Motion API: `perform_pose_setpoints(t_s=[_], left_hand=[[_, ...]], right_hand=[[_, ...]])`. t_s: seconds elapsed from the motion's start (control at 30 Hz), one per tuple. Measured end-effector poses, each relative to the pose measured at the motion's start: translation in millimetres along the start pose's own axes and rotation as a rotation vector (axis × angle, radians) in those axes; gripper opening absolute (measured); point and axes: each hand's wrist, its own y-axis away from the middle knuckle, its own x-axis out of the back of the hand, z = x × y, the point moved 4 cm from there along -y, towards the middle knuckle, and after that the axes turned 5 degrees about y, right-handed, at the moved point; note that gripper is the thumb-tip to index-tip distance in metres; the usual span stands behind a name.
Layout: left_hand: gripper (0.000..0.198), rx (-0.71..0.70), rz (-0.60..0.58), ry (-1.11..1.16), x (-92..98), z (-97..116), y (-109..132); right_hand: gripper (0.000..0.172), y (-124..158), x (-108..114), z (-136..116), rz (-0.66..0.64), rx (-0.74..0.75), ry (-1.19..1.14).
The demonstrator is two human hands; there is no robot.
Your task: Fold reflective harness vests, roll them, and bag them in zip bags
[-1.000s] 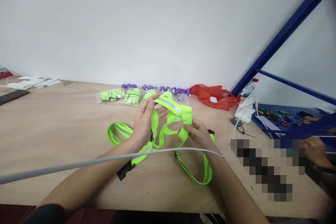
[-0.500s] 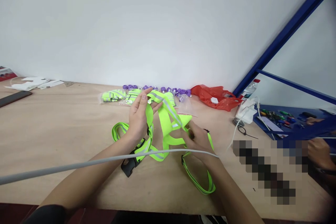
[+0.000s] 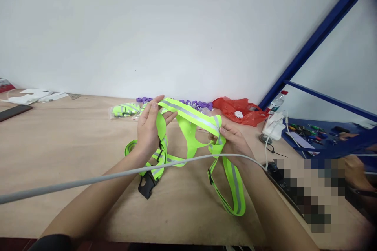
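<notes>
A neon yellow reflective vest of elastic straps (image 3: 191,117) with a silver stripe is stretched between my two hands above the table. My left hand (image 3: 149,125) pinches one end of the top strap between thumb and fingers. At the other end, my right hand (image 3: 232,137) grips the strap where several bands meet. A black buckle (image 3: 146,185) hangs under my left hand, by a coiled strap end (image 3: 129,148). Below my right hand, a loop (image 3: 238,192) droops toward the tabletop. A grey cable (image 3: 97,180) crosses in front of both forearms.
Bagged yellow straps (image 3: 125,110) and purple pieces (image 3: 200,105) lie along the wall. A red plastic bag (image 3: 238,110), bottle (image 3: 277,102) and white power adapter (image 3: 273,125) are at right. Another person's hand (image 3: 355,170) is at the right edge. A phone (image 3: 14,112) lies far left.
My right hand has moved up and right, pulling the top strap out straighter between my hands. My left hand has shifted slightly left, still holding the strap.
</notes>
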Motion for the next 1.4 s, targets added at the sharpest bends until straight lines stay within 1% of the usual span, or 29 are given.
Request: perform_pose_setpoints(t_s=[0.1,0.23,0.33,0.47,0.57,0.67,0.73,0.77,0.83,0.9,0.97,1.03,1.07,1.1,1.17,1.2,1.27,1.33,1.4], left_hand=[[0.04,-0.025,-0.011,0.008,0.9,10,-4],[0.043,-0.011,-0.094,-0.004,3.0,18,-8],[0.052,0.039,-0.231,-0.076,2.1,17,-9],[0.064,0.168,-0.462,-0.125,-2.7,18,-6],[0.072,0.254,-0.585,-0.045,-3.7,26,-4],[0.076,0.303,-0.639,0.083,-0.3,37,-4],[0.072,0.311,-0.627,0.142,3.8,43,-7],[0.068,0.3,-0.6,0.152,6.4,46,-9],[0.059,0.245,-0.511,0.139,12.5,53,-15],[0.049,0.163,-0.394,0.114,19.8,60,-22],[0.041,0.079,-0.281,0.108,27.4,67,-29],[0.036,0.023,-0.201,0.12,33.9,73,-35],[0.035,0.003,-0.174,0.126,36.3,75,-36],[0.036,-0.01,-0.157,0.127,38.1,76,-38],[0.036,-0.032,-0.139,0.122,39.9,77,-38],[0.036,-0.039,-0.137,0.121,40.0,77,-38],[0.035,-0.047,-0.138,0.117,39.9,76,-38],[0.036,-0.037,-0.146,0.107,40.2,75,-38],[0.034,-0.003,-0.163,0.081,41.3,74,-38]], right_hand=[[0.035,-7,-10,-21,-0.01,0.079,-0.007],[0.035,-11,-27,-49,-0.03,0.219,0.042],[0.034,-13,-41,-70,-0.082,0.269,0.095],[0.036,-18,-60,-91,-0.163,0.285,0.091],[0.037,-23,-72,-98,-0.21,0.258,0.118],[0.039,-27,-79,-99,-0.2,0.274,0.118],[0.038,-29,-81,-96,-0.205,0.286,0.118],[0.039,-30,-81,-94,-0.208,0.279,0.138],[0.041,-30,-81,-88,-0.197,0.247,0.232],[0.044,-26,-80,-83,-0.167,0.253,0.397],[0.052,-19,-81,-84,-0.135,0.349,0.644],[0.059,-9,-83,-85,-0.102,0.487,0.954],[0.058,-5,-84,-84,-0.083,0.552,1.099],[0.053,-1,-85,-83,-0.066,0.607,1.22],[0.038,3,-84,-81,-0.03,0.703,1.352],[0.033,4,-82,-80,-0.009,0.74,1.367],[0.03,3,-78,-78,0.052,0.763,1.34],[0.028,0,-71,-77,0.131,0.714,1.243],[0.025,-5,-64,-75,0.175,0.611,1.086]])
